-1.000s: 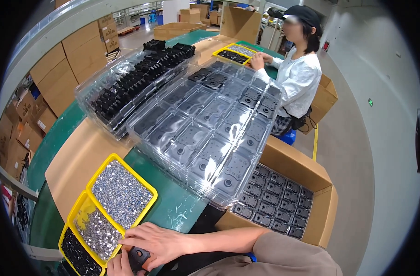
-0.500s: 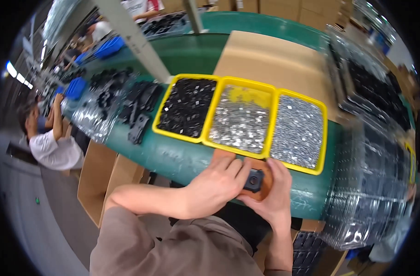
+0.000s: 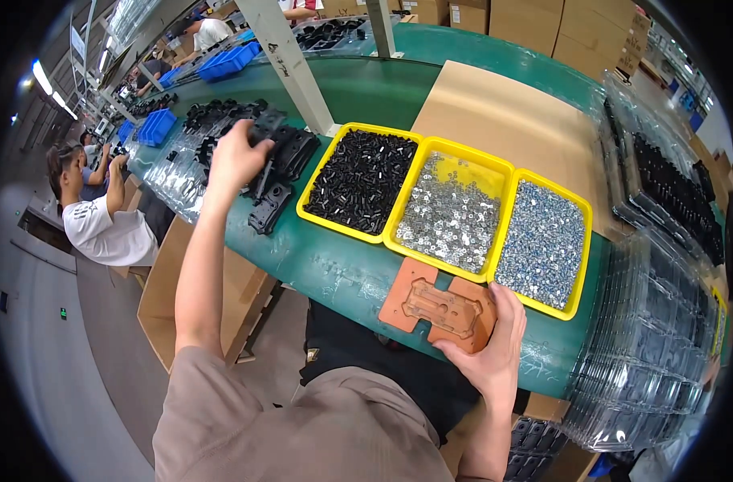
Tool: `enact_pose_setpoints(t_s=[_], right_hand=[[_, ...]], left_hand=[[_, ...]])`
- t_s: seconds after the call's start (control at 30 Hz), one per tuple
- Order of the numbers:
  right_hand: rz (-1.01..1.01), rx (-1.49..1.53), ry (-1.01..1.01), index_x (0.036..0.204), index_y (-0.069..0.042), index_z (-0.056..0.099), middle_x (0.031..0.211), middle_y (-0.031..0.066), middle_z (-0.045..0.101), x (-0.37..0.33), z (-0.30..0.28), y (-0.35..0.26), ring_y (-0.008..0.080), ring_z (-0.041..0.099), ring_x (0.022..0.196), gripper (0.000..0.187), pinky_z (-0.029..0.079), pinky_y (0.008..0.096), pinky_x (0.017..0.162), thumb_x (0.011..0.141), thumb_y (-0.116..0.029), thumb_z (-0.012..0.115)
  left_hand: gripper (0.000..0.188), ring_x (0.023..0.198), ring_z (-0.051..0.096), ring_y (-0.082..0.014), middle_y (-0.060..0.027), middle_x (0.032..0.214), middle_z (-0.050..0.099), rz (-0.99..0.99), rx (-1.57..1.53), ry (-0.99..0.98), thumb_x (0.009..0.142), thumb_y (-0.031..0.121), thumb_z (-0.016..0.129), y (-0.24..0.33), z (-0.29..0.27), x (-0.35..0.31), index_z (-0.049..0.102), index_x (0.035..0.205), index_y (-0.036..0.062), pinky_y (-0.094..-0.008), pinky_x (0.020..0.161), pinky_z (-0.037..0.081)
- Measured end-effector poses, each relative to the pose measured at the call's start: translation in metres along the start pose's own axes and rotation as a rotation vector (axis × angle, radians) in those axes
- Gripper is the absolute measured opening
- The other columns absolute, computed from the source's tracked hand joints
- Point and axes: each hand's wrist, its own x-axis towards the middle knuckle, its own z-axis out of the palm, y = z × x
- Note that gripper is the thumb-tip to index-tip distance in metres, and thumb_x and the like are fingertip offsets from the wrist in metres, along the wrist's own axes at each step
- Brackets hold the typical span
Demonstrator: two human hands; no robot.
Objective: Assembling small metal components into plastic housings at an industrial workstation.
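Note:
My left hand (image 3: 240,159) is stretched out over a pile of black plastic parts (image 3: 290,153) at the left of the bench. Its thumb and forefinger stand apart; its other fingers are partly hidden. A dark part just beyond the fingertips is blurred. My right hand (image 3: 495,341) grips the right end of an orange-brown fixture block (image 3: 443,304), thumb on the near side and fingers round the far corner. The block has a shaped recess with nothing seated in it. It lies at the bench's near edge, in front of the yellow trays.
Three yellow trays hold black small pieces (image 3: 362,181), silver washer-like pieces (image 3: 451,213) and small screw-like pieces (image 3: 541,245). A cardboard sheet (image 3: 503,120) lies behind them. Clear plastic trays (image 3: 643,345) are stacked at right. A metal post (image 3: 290,64) rises behind. A co-worker (image 3: 109,217) sits at left.
My left hand has left the block and moved far left to the black parts. The black part that sat in the block is gone from it. My right hand still holds the block.

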Motion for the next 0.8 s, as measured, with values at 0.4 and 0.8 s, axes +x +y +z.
enact_pose_setpoints(t_s=[0.4,0.8], right_hand=[[0.01,-0.036,-0.002,0.165,-0.007,0.05,0.16,0.0181,0.055,0.005,-0.005,-0.007,0.0392,0.057,0.144,0.12,0.046,0.0496,0.123,0.062,-0.027,0.109],[-0.466,0.435,0.66,0.139,-0.005,0.061,0.135,0.0121,0.064,0.055,-0.081,-0.072,0.0297,0.067,0.118,0.033,0.059,0.0438,0.102,0.115,-0.028,0.062]], left_hand=[[0.052,0.121,0.077,-0.0334,-0.0204,0.136,0.079,0.273,0.18,0.027,0.102,0.02,0.078,0.016,0.01,0.005,0.07,0.147,-0.0039,-0.0398,0.107,0.06],[0.062,0.148,0.06,-0.0463,-0.0282,0.165,0.057,1.021,-1.452,0.258,0.119,0.035,0.035,0.166,-0.096,-0.091,0.053,0.164,-0.0043,-0.0573,0.131,0.046]])
